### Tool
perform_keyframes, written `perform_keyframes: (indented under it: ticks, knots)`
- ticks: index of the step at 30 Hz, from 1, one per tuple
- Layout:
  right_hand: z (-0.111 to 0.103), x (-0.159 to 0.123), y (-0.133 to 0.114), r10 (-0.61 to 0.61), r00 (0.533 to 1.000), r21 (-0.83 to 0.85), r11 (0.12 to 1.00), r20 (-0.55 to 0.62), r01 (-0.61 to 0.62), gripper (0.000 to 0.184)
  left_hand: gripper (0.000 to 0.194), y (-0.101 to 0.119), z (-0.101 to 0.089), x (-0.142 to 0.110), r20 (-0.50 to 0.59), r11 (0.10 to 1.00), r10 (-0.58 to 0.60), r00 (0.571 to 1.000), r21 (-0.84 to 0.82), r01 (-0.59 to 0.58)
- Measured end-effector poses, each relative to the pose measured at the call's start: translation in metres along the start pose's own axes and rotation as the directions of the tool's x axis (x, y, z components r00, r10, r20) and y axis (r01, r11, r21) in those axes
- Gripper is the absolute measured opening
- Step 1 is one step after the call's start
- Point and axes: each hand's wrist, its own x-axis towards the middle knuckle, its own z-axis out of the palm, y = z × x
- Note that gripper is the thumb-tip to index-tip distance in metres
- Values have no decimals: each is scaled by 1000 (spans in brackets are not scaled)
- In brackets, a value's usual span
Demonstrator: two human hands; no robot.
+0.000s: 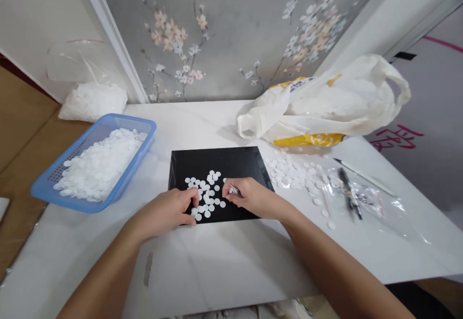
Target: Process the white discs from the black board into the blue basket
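Small white round discs [207,194] lie scattered over a black board [231,162] in front of me. My right hand [249,196] is over the board's right half, its fingers closed around a few white discs [234,190] whose edges show. At the board's left edge, my left hand [181,206] has its thumb and forefinger apart, beside discs near the lower left corner. Its other fingers are partly hidden.
To the left, a blue plastic basket [135,174] holds a heap of white discs, with a clear bag of white pieces [94,101] behind. More discs [294,174] lie right of the board, near a black pen [349,191], a white stick-like tool [363,176] and a white carrier bag [325,106].
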Motion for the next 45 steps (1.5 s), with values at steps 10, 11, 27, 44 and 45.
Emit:
perform_keyframes:
  ticks: [10,11,27,44,45]
  knots:
    - [13,4,-6,-72,997,-125,990,-21,69,9,8,2,7,7,-75,997,43,996,60,-38]
    - [11,2,-5,-68,998,-105,992,-19,66,5,9,2,6,7,-89,998,55,994,26,-53]
    - [24,15,3,-132,983,-127,985,-131,115,11,7,-10,-7,11,-157,898,30,987,-429,-96]
    - [-5,3,5,44,993,69,997,-105,-37,21,40,-10,-6,16,-233,680,-81,969,-724,-117]
    - [-2,5,5,27,994,56,998,-105,-22,16,41,-8,-4,18,-262,714,-83,962,-689,-126]
